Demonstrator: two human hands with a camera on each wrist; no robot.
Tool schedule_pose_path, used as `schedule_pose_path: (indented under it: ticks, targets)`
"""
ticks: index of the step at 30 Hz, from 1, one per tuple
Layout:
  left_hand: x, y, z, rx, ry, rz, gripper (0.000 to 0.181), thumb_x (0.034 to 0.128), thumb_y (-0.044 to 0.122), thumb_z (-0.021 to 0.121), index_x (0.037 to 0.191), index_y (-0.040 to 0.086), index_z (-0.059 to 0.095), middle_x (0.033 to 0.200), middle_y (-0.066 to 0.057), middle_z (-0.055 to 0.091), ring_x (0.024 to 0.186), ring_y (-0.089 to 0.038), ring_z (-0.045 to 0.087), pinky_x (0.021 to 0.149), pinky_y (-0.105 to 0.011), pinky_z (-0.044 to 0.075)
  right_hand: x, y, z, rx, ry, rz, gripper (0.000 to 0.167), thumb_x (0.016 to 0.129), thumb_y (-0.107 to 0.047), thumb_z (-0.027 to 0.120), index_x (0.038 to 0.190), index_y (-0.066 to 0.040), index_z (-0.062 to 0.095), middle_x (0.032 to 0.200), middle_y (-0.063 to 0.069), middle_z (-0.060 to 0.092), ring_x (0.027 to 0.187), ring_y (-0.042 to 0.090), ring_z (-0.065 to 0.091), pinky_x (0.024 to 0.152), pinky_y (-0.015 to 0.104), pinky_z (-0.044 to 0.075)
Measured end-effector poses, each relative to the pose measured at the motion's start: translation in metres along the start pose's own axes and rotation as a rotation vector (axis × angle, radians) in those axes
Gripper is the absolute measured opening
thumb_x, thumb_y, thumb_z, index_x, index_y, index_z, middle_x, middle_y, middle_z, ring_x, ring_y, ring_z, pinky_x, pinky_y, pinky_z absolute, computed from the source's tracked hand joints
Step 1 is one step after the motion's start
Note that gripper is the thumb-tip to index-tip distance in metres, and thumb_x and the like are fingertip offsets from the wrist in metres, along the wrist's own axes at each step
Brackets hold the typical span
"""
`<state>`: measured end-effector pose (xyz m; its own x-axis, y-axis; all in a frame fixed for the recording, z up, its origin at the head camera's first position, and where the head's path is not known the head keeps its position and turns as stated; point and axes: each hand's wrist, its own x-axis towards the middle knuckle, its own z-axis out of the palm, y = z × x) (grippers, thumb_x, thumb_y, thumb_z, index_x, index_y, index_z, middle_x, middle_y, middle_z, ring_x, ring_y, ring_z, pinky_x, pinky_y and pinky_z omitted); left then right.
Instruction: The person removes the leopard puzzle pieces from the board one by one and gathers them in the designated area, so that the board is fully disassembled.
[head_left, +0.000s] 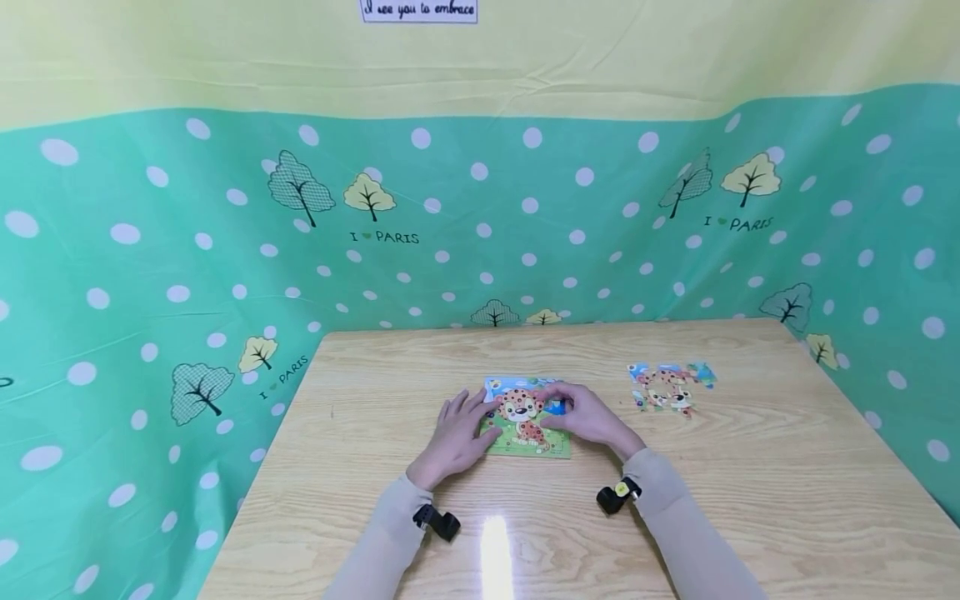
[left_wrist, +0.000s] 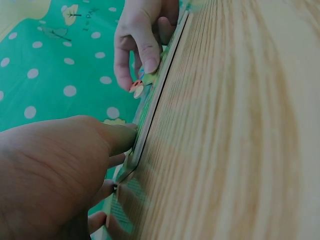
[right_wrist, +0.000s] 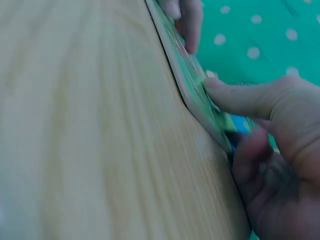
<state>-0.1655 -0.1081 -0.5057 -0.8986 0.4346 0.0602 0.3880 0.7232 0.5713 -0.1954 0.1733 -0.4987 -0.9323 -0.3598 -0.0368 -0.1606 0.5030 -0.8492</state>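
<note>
On the table lies a puzzle board (head_left: 517, 450) with a spotted leopard picture. My left hand (head_left: 456, 433) rests at its left edge, fingers spread and fairly straight; the left wrist view shows that thumb (left_wrist: 122, 137) touching the board. Over the right side my right hand (head_left: 588, 415) is bent, with thumb and index finger around a small tilted red-and-cream puzzle piece (left_wrist: 136, 88); the grip is partly hidden. In the right wrist view the right thumb (right_wrist: 240, 97) lies by the board's edge, and the other fingers are curled beside the corner.
To the right of the board, several loose puzzle pieces (head_left: 663, 398) lie in a rough leopard arrangement on the wooden table (head_left: 390, 367). A green dotted curtain (head_left: 510, 242) hangs behind the table and at both sides. Light reflects off the tabletop near the front.
</note>
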Motion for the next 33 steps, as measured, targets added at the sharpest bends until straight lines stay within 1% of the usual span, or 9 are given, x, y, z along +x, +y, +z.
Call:
schedule_pose_path:
  ticks: [2,4,6,11,14,18,22,27,33]
  targets:
    - [-0.001,0.001,0.0,-0.008,-0.002,0.003,0.053,0.1101,0.036,0.056,0.158,0.014,0.051,0.172,-0.02,0.034,0.161,-0.051,0.021,0.128,-0.076,0.008,-0.001,0.004,-0.002,0.042,-0.025,-0.012,0.038,0.094,-0.019,0.082,0.131,-0.013,0.073,0.134,0.01,0.072,0.071,0.014,0.047,0.068,0.027,0.043]
    - [-0.002,0.001,0.0,-0.013,-0.004,0.005,0.053,0.11,0.036,0.056,0.158,0.014,0.051,0.172,-0.02,0.034,0.161,-0.051,0.021,0.128,-0.076,0.008,-0.002,0.007,-0.003,0.048,-0.039,-0.015,0.036,0.098,-0.02,0.077,0.133,-0.013,0.073,0.133,0.011,0.072,0.066,0.01,0.044,0.063,0.023,0.041]
    - [-0.002,0.001,0.001,-0.013,-0.006,0.006,0.053,0.1099,0.036,0.056,0.158,0.013,0.052,0.172,-0.02,0.034,0.161,-0.052,0.021,0.128,-0.077,0.008,-0.003,0.009,-0.004,0.055,-0.042,-0.008,0.035,0.101,-0.023,0.073,0.134,-0.013,0.072,0.128,0.011,0.073,0.066,0.008,0.045,0.061,0.022,0.042]
    - [-0.003,-0.001,0.002,-0.004,0.0,0.004,0.053,0.1095,0.037,0.056,0.157,0.014,0.052,0.172,-0.02,0.034,0.161,-0.051,0.022,0.127,-0.076,0.009,-0.003,0.012,-0.003,0.087,-0.016,0.055,0.031,0.101,-0.026,0.074,0.129,-0.012,0.074,0.097,0.006,0.069,0.064,0.01,0.05,0.054,0.023,0.047]
    - [-0.004,-0.002,0.002,-0.002,0.008,0.0,0.054,0.1092,0.037,0.057,0.157,0.014,0.052,0.173,-0.019,0.034,0.161,-0.051,0.022,0.128,-0.076,0.01,-0.003,0.012,-0.003,0.104,-0.021,0.081,0.03,0.1,-0.025,0.075,0.127,-0.01,0.076,0.085,0.003,0.063,0.06,0.011,0.05,0.051,0.024,0.048]
    - [-0.005,-0.002,0.003,-0.01,0.014,-0.013,0.055,0.1084,0.037,0.059,0.158,0.013,0.052,0.175,-0.019,0.029,0.161,-0.051,0.021,0.128,-0.075,0.01,-0.003,0.011,-0.002,0.113,-0.044,0.081,0.032,0.101,-0.021,0.073,0.131,-0.01,0.075,0.086,0.005,0.064,0.057,0.012,0.051,0.049,0.024,0.049]
    - [-0.006,-0.002,0.002,0.022,0.008,-0.003,0.055,0.109,0.036,0.058,0.158,0.012,0.052,0.174,-0.018,0.031,0.16,-0.052,0.022,0.127,-0.077,0.011,-0.002,0.01,-0.002,0.105,-0.039,0.067,0.034,0.101,-0.019,0.072,0.134,-0.009,0.073,0.09,0.007,0.064,0.059,0.013,0.052,0.049,0.025,0.05]
    - [-0.002,0.002,0.0,0.101,-0.006,0.008,0.055,0.1102,0.039,0.053,0.159,0.014,0.05,0.171,-0.017,0.038,0.159,-0.052,0.025,0.127,-0.077,0.014,0.0,0.006,-0.003,0.136,0.029,0.081,0.041,0.099,-0.02,0.074,0.137,-0.007,0.067,0.097,0.007,0.062,0.061,0.015,0.054,0.05,0.028,0.053]
    - [-0.001,0.009,-0.002,0.107,-0.016,-0.002,0.056,0.1103,0.04,0.053,0.159,0.013,0.05,0.171,-0.02,0.038,0.158,-0.053,0.027,0.126,-0.077,0.016,0.0,0.006,-0.003,0.163,0.094,0.116,0.038,0.099,-0.021,0.076,0.132,-0.003,0.068,0.103,0.01,0.068,0.062,0.016,0.058,0.052,0.029,0.057]
